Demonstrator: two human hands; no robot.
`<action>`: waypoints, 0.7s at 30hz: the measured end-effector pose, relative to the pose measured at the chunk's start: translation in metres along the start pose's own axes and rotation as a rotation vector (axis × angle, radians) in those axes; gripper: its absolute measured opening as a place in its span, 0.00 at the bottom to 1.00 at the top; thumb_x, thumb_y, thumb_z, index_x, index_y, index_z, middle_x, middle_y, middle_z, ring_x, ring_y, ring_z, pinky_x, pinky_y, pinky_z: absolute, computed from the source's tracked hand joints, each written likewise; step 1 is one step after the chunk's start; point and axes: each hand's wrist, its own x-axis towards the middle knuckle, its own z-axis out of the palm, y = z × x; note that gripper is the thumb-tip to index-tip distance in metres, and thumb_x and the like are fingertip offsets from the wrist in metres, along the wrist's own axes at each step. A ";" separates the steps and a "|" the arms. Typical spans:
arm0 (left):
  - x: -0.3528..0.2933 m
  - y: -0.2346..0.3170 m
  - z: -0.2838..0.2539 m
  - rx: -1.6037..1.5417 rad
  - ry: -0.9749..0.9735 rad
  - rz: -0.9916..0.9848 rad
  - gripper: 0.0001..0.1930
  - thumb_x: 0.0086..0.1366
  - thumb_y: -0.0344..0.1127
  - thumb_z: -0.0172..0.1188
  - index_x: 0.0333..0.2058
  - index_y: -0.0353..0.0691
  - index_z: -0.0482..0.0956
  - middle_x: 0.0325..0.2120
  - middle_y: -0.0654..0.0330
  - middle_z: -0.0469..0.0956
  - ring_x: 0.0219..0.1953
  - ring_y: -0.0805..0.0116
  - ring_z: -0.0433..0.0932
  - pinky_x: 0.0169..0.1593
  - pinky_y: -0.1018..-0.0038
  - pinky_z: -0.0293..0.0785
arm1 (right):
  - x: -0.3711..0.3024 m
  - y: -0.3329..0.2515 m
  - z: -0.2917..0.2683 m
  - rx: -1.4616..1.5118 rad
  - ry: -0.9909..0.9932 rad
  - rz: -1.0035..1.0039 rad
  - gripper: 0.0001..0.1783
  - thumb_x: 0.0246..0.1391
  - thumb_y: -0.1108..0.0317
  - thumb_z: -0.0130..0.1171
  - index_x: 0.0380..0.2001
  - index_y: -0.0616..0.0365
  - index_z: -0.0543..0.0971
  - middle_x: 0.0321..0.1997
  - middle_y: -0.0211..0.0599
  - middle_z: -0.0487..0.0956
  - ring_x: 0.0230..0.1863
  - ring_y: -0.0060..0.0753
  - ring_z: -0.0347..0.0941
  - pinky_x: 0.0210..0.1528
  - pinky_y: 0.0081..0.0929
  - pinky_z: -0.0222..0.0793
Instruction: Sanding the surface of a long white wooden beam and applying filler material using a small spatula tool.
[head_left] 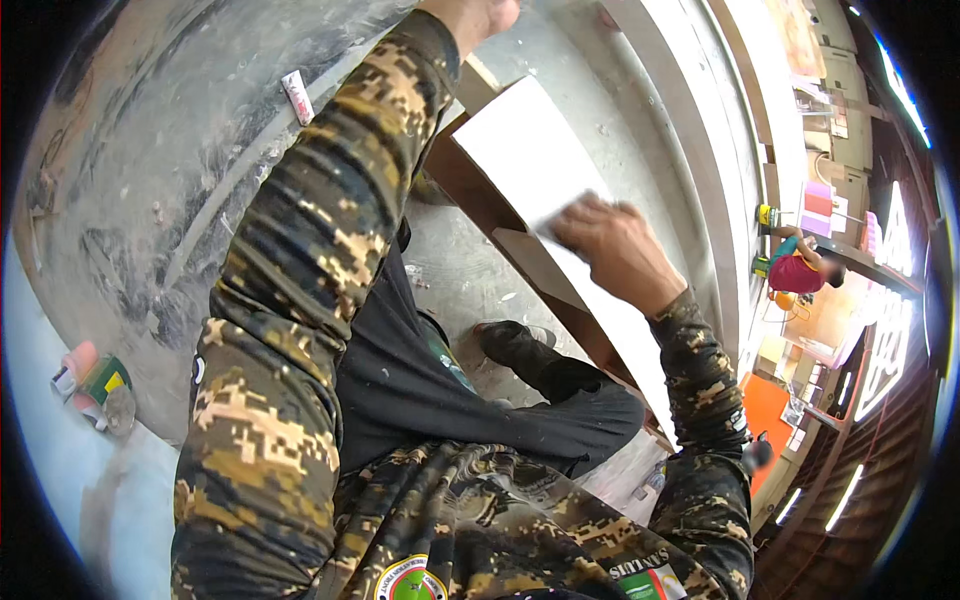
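My right hand [622, 252] is over a long white-topped board [540, 130], its fingers curled down against the surface and partly smeared by motion. Something greyish shows at the fingertips, too blurred to name. Brown wood [468, 178] forms the board's near side, which runs diagonally past my bent leg. At the top edge of the view, my left hand [480, 18] reaches beyond the far end of the board. Its fingers are mostly cut off, so their hold is hidden.
A small white-and-red tube [297, 97] lies on the dusty grey floor [200, 130] at left. Several containers [100, 388] stand at lower left. Long pale boards [690, 120] curve along the right. Farther off, another person in a red top [795, 268] sits near an orange panel [765, 410].
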 end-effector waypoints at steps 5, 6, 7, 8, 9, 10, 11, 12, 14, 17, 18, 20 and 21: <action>0.000 -0.002 0.011 -0.045 0.014 -0.020 0.11 0.68 0.29 0.45 0.44 0.31 0.73 0.37 0.51 0.79 0.36 0.60 0.83 0.36 0.62 0.83 | 0.053 -0.012 0.006 -0.177 0.489 -0.048 0.26 0.54 0.68 0.58 0.58 0.49 0.74 0.62 0.30 0.73 0.67 0.38 0.64 0.65 0.42 0.59; -0.001 0.005 0.005 -0.028 0.028 -0.006 0.11 0.68 0.29 0.45 0.44 0.31 0.73 0.37 0.51 0.79 0.36 0.60 0.83 0.36 0.62 0.83 | 0.067 -0.016 0.009 -0.168 0.500 -0.070 0.26 0.54 0.68 0.58 0.58 0.49 0.74 0.62 0.30 0.73 0.67 0.38 0.64 0.65 0.42 0.59; -0.003 0.012 0.000 -0.023 0.005 0.026 0.12 0.68 0.28 0.45 0.45 0.31 0.73 0.38 0.50 0.79 0.37 0.59 0.83 0.36 0.62 0.84 | 0.078 -0.021 0.010 -0.192 0.537 -0.085 0.26 0.54 0.65 0.58 0.58 0.49 0.73 0.62 0.31 0.72 0.68 0.40 0.62 0.66 0.45 0.59; -0.004 0.019 -0.003 -0.018 -0.018 0.058 0.12 0.68 0.28 0.45 0.46 0.32 0.73 0.38 0.50 0.79 0.37 0.59 0.83 0.36 0.62 0.84 | 0.089 -0.025 0.011 -0.215 0.575 -0.101 0.26 0.55 0.63 0.57 0.59 0.49 0.73 0.63 0.32 0.71 0.69 0.41 0.61 0.66 0.49 0.58; -0.004 0.014 -0.001 -0.026 -0.020 0.049 0.12 0.68 0.28 0.45 0.46 0.32 0.73 0.38 0.50 0.79 0.37 0.59 0.83 0.36 0.62 0.84 | 0.091 -0.021 0.015 -0.216 0.566 -0.092 0.26 0.55 0.63 0.57 0.59 0.49 0.73 0.63 0.32 0.71 0.69 0.41 0.61 0.66 0.49 0.58; -0.004 0.009 0.003 -0.037 -0.012 0.053 0.12 0.67 0.28 0.45 0.46 0.32 0.73 0.38 0.50 0.79 0.37 0.59 0.83 0.36 0.62 0.84 | 0.093 -0.017 0.019 -0.216 0.580 -0.079 0.26 0.56 0.63 0.57 0.59 0.49 0.73 0.63 0.32 0.72 0.69 0.42 0.62 0.66 0.49 0.58; -0.004 0.004 0.006 -0.050 -0.005 0.058 0.12 0.67 0.28 0.44 0.46 0.32 0.72 0.38 0.50 0.79 0.37 0.59 0.83 0.36 0.61 0.84 | 0.093 -0.013 0.024 -0.218 0.594 -0.066 0.26 0.56 0.64 0.57 0.59 0.49 0.73 0.63 0.33 0.72 0.68 0.42 0.62 0.66 0.50 0.58; -0.005 0.006 0.007 -0.047 -0.001 0.059 0.12 0.67 0.28 0.44 0.46 0.32 0.72 0.38 0.50 0.79 0.37 0.59 0.83 0.36 0.61 0.84 | 0.095 -0.011 0.026 -0.156 0.588 -0.117 0.26 0.56 0.63 0.57 0.59 0.48 0.73 0.63 0.33 0.73 0.68 0.42 0.63 0.66 0.48 0.58; -0.006 0.006 0.009 -0.061 0.000 0.044 0.12 0.67 0.27 0.44 0.46 0.33 0.72 0.38 0.51 0.78 0.36 0.59 0.82 0.36 0.61 0.84 | 0.083 -0.017 0.037 -0.066 0.598 -0.219 0.25 0.54 0.68 0.58 0.57 0.48 0.75 0.61 0.34 0.74 0.67 0.41 0.65 0.65 0.44 0.59; -0.005 0.002 0.010 -0.065 0.012 0.053 0.12 0.67 0.28 0.44 0.46 0.33 0.72 0.37 0.52 0.78 0.36 0.59 0.82 0.37 0.60 0.84 | 0.055 -0.025 0.040 -0.015 0.460 -0.276 0.26 0.51 0.69 0.60 0.56 0.46 0.76 0.61 0.32 0.75 0.67 0.41 0.65 0.66 0.42 0.60; -0.006 0.017 0.004 -0.045 0.030 0.086 0.12 0.67 0.28 0.44 0.46 0.33 0.72 0.37 0.52 0.78 0.36 0.59 0.82 0.37 0.60 0.84 | 0.061 -0.032 0.023 0.010 0.461 -0.289 0.25 0.52 0.69 0.60 0.55 0.46 0.77 0.60 0.32 0.76 0.66 0.39 0.66 0.65 0.40 0.61; -0.005 0.016 0.000 0.002 0.046 0.056 0.11 0.67 0.29 0.44 0.45 0.35 0.73 0.36 0.53 0.78 0.36 0.60 0.82 0.36 0.60 0.83 | 0.070 -0.032 0.005 0.043 0.475 -0.240 0.23 0.53 0.70 0.60 0.54 0.46 0.78 0.58 0.30 0.77 0.65 0.37 0.68 0.63 0.37 0.63; -0.006 0.013 0.004 -0.002 0.038 0.049 0.11 0.67 0.29 0.44 0.45 0.35 0.73 0.36 0.53 0.78 0.36 0.60 0.82 0.36 0.60 0.83 | 0.079 -0.022 -0.004 0.043 0.507 -0.198 0.22 0.53 0.71 0.60 0.53 0.47 0.78 0.57 0.29 0.78 0.64 0.35 0.69 0.62 0.36 0.65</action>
